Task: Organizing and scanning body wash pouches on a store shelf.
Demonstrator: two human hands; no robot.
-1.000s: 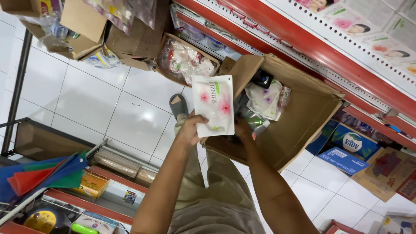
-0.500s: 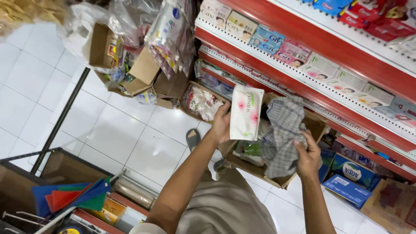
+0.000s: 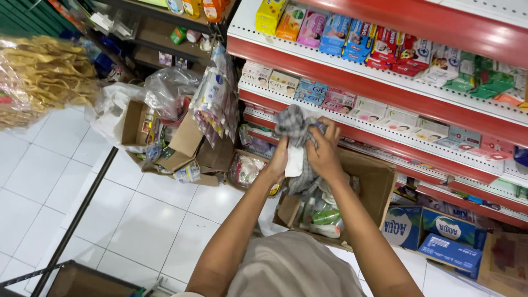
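Head view: the left hand point(image 3: 279, 159) and the right hand point(image 3: 323, 151) are raised close together in front of the red shelves point(image 3: 385, 91), both clenched on a grey checked cloth point(image 3: 294, 127). The cloth bunches above the fingers and hangs down between the wrists, and a white packet point(image 3: 294, 161) is pressed between the two hands, its lower edge showing below the left palm.

Directly beneath the hands stands an open cardboard box point(image 3: 374, 184) with its flaps spread; inside lie white and green wrapped packets point(image 3: 324, 214), loosely heaped. To the left of it, on the white tiled floor point(image 3: 82, 203), more opened cartons point(image 3: 187, 146) hold bagged goods, with clear plastic bags point(image 3: 217, 104) of small items piled on top. To the right, blue cartons point(image 3: 434, 234) sit low by the shelf foot. The shelves carry rows of small coloured boxes point(image 3: 352, 38).
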